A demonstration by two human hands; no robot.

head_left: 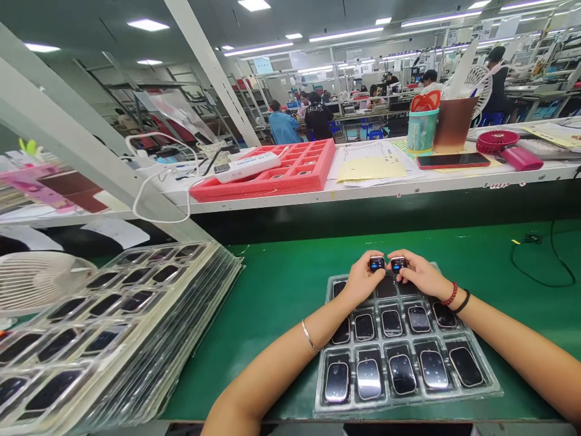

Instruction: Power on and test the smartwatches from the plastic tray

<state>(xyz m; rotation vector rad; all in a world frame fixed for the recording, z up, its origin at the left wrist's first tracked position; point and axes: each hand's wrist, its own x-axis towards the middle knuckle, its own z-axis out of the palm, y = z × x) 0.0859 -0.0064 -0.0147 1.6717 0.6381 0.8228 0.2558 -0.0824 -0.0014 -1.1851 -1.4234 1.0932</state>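
My left hand [364,277] is closed around a smartwatch body [376,264] whose screen is lit. Beside it, my right hand [420,274] grips a second smartwatch body [398,264], also with a lit screen. Both hands are over the far edge of a clear plastic tray [380,404]. Rows of dark-screened watch bodies [402,373] lie in its pockets, one to a pocket. My forearms and hands hide part of the tray's far row.
At left stands a tall stack of plastic trays [181,315] with more watch bodies, near a white fan [43,281]. A shelf above the green bench [272,290] holds a red foam tray [290,181], a phone [454,160] and cups. A black cable [551,281] lies at right.
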